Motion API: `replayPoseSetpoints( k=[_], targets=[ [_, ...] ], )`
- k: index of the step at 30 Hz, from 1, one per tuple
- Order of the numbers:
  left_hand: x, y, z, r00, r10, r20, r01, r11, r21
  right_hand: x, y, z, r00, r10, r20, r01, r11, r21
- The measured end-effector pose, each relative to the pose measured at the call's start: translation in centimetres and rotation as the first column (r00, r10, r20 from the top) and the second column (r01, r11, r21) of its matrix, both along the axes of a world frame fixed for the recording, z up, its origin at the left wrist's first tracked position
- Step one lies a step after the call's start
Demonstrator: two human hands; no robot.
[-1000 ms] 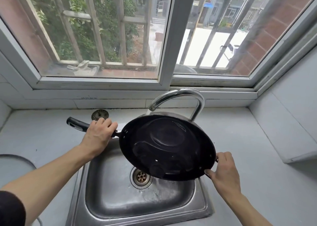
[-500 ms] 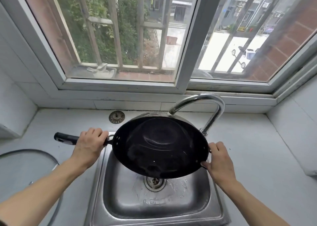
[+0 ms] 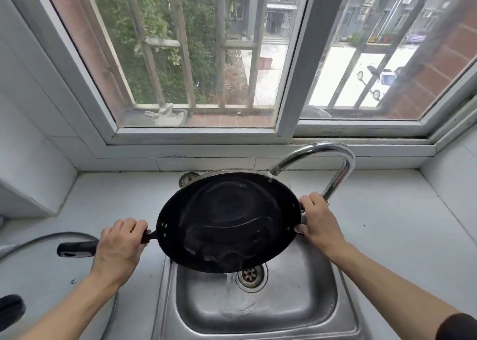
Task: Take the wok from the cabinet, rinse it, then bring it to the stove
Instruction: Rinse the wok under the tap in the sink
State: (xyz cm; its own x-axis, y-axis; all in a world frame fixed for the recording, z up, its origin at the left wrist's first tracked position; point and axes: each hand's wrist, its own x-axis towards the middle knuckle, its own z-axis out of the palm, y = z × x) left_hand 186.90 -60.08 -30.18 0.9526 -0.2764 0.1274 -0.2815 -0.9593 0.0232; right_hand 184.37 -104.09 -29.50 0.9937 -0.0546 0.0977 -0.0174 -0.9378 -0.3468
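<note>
Black wok, clenched by the left hand on its handle and the right hand on its rim, now tips toward the person, pouring rinse water into the sink below.

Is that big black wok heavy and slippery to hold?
Probably heavy: the wok is wide, and it takes the left hand on its long handle plus the right hand at the rim. Likely slippery, since water pours from it into the sink.
</note>
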Motion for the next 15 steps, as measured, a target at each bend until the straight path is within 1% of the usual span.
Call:
replayPoseSetpoints(
  k=[7, 15],
  targets=[
    [-1.5, 0.3, 0.4, 0.999, 0.048, -0.015, -0.049, 0.999, -0.005, 1.7, 0.2, 0.4, 0.997, 0.063, 0.039, -0.061, 0.997, -0.043],
    [-4.4, 0.6, 1.3, 0.989, 0.139, -0.055, -0.143, 0.988, -0.062, 3.5, 1.1, 1.1, 0.986, 0.158, 0.054, -0.155, 0.986, -0.065]
  ],
)
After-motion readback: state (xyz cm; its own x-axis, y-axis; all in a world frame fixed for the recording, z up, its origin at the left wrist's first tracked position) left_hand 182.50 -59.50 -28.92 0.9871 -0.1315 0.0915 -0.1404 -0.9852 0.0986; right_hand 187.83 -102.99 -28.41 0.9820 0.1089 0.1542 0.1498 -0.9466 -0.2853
